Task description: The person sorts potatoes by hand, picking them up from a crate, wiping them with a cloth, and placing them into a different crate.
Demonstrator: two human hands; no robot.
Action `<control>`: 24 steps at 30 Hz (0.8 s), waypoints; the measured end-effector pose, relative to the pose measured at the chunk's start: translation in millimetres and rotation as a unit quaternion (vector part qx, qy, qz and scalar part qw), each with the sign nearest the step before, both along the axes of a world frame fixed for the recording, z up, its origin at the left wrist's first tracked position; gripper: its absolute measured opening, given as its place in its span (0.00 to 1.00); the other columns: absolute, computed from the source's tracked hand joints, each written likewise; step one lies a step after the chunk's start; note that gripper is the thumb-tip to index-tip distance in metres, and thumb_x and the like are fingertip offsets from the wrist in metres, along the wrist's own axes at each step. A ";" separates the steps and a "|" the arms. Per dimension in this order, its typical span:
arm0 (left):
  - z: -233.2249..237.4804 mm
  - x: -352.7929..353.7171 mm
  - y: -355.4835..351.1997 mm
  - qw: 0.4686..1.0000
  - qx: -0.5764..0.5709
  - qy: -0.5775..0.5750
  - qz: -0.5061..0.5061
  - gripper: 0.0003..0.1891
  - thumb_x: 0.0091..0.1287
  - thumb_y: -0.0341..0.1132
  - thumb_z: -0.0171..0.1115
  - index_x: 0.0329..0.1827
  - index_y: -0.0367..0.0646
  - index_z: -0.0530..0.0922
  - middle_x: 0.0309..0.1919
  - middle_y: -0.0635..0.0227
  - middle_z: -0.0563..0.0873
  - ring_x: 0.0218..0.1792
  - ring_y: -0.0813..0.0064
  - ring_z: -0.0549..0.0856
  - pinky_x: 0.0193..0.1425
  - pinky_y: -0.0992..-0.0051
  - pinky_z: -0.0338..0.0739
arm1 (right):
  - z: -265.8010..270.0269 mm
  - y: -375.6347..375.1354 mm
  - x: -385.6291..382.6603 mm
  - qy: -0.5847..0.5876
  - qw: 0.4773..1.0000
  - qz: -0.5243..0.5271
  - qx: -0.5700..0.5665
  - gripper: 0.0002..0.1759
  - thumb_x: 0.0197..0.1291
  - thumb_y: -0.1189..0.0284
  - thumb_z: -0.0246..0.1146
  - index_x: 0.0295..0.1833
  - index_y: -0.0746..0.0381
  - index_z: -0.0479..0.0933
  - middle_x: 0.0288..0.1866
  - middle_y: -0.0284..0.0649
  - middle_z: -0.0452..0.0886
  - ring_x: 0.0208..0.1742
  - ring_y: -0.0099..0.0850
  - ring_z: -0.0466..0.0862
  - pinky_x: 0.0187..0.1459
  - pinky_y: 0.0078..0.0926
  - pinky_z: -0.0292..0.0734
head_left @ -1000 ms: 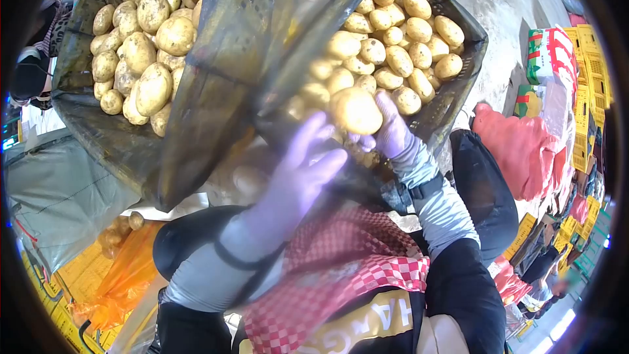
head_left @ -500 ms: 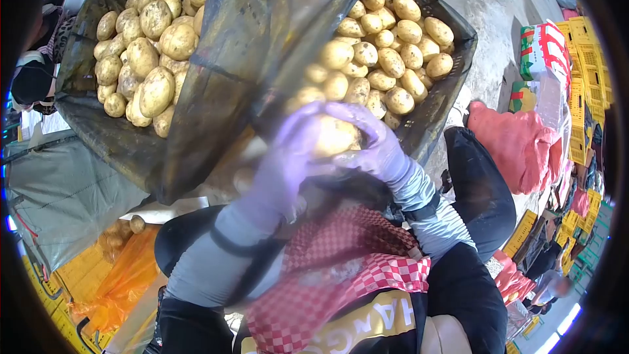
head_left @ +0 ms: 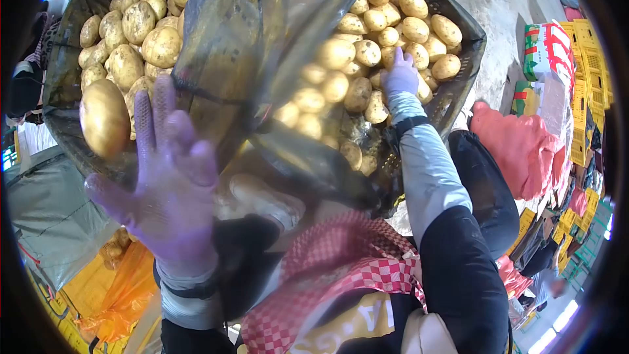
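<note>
While the left hand (head_left: 167, 190) is holding its fingers spread open, a large potato (head_left: 105, 118) is showing near its fingertips, over the left crate (head_left: 62, 92). The right hand (head_left: 401, 78) is touching potatoes (head_left: 368, 53) in the right crate (head_left: 470, 52), its grip unclear; yellow crates (head_left: 580, 46) are standing farther off.

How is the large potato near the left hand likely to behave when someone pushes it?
The potato would probably roll, given its smooth, oval outline, though perhaps crookedly. It should feel firm, since no dent or sag shows. Its shiny skin may make it slightly slippery.
</note>
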State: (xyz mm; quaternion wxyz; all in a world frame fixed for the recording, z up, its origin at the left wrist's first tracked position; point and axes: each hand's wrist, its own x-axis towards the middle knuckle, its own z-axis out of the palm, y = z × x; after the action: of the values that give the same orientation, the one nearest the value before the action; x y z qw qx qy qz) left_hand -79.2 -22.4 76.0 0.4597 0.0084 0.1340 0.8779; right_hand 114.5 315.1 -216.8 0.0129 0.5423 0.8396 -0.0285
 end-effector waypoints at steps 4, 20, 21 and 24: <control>-9.1 16.5 11.0 0.993 -0.080 0.045 -0.080 0.43 0.73 0.57 0.54 0.82 0.44 0.47 0.80 0.57 0.55 0.68 0.61 0.72 0.71 0.55 0.69 | 9.2 4.8 -19.1 -0.100 0.995 0.003 -0.005 0.46 0.51 0.62 0.71 0.75 0.50 0.60 0.69 0.41 0.72 0.57 0.46 0.80 0.56 0.48 0.79; -49.1 84.1 9.7 0.888 -0.311 0.209 -0.265 0.30 0.78 0.53 0.45 0.76 0.44 0.61 0.71 0.59 0.69 0.60 0.61 0.81 0.61 0.63 0.78 | 186.1 -112.4 10.0 0.491 0.721 0.125 -0.473 0.18 0.74 0.66 0.52 0.54 0.66 0.81 0.54 0.40 0.84 0.51 0.25 0.82 0.55 0.23 0.77; -48.3 84.2 11.4 0.897 -0.301 0.141 -0.292 0.31 0.78 0.53 0.46 0.76 0.45 0.61 0.69 0.60 0.72 0.59 0.61 0.82 0.60 0.64 0.78 | 200.5 -119.5 8.2 0.477 0.713 0.136 -0.496 0.17 0.72 0.67 0.54 0.54 0.67 0.82 0.55 0.41 0.84 0.54 0.25 0.81 0.58 0.24 0.75; -42.1 82.0 21.6 0.895 -0.291 0.015 -0.337 0.29 0.78 0.55 0.46 0.73 0.47 0.64 0.61 0.63 0.81 0.53 0.63 0.85 0.58 0.65 0.78 | 202.8 -139.6 7.3 0.513 0.663 0.037 -0.545 0.15 0.71 0.69 0.57 0.53 0.66 0.82 0.53 0.39 0.84 0.50 0.24 0.82 0.55 0.23 0.76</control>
State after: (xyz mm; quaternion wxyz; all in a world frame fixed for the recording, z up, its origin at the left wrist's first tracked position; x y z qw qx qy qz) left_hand 2.8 -0.7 33.9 0.7082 -0.0678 0.3794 0.5916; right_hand 121.9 175.6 -14.0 -0.1256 0.3071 0.5673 -0.7537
